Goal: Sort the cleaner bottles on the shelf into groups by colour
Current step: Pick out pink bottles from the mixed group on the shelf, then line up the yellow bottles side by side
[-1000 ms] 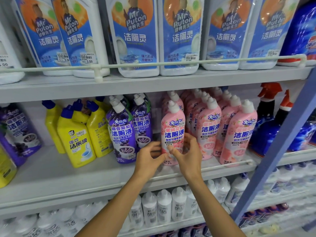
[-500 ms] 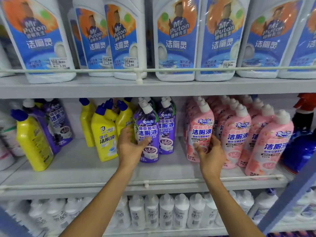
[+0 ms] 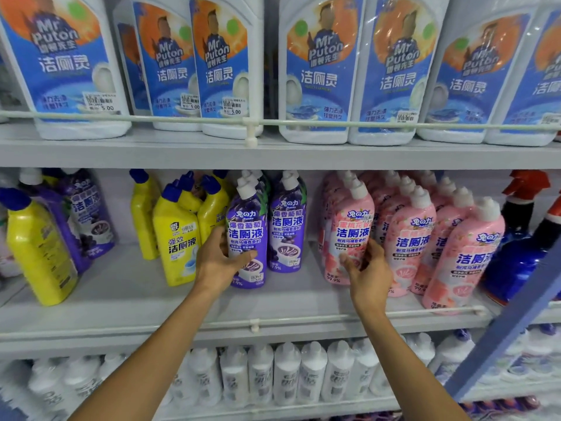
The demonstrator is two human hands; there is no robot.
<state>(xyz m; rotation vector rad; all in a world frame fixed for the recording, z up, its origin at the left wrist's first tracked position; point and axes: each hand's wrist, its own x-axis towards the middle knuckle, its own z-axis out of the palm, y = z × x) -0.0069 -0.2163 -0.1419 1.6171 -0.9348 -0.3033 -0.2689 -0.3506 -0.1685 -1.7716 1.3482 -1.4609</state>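
On the middle shelf [image 3: 127, 302] stand groups of cleaner bottles. My left hand [image 3: 220, 262] wraps around the front purple bottle [image 3: 250, 226], which stands beside a second purple bottle [image 3: 287, 229]. My right hand [image 3: 368, 273] rests against the leftmost pink bottle [image 3: 349, 226] at the front of a dense pink group [image 3: 431, 238]. Yellow bottles with blue caps [image 3: 176, 235] stand just left of the purple pair. Farther left stands a lone yellow bottle [image 3: 38, 250] with more purple bottles [image 3: 88, 214] behind it.
A thin white rail [image 3: 255, 325] runs along the shelf's front edge. Large white Mr Puton jugs [image 3: 315, 71] fill the shelf above. White bottles [image 3: 285, 372] line the shelf below. Dark blue spray bottles with red triggers [image 3: 522, 238] stand at the right, crossed by a blue post [image 3: 516, 320].
My left hand left the pink bottle, moved left and closed around the front purple bottle. My right hand stayed at the pink bottle. The view shifted left.
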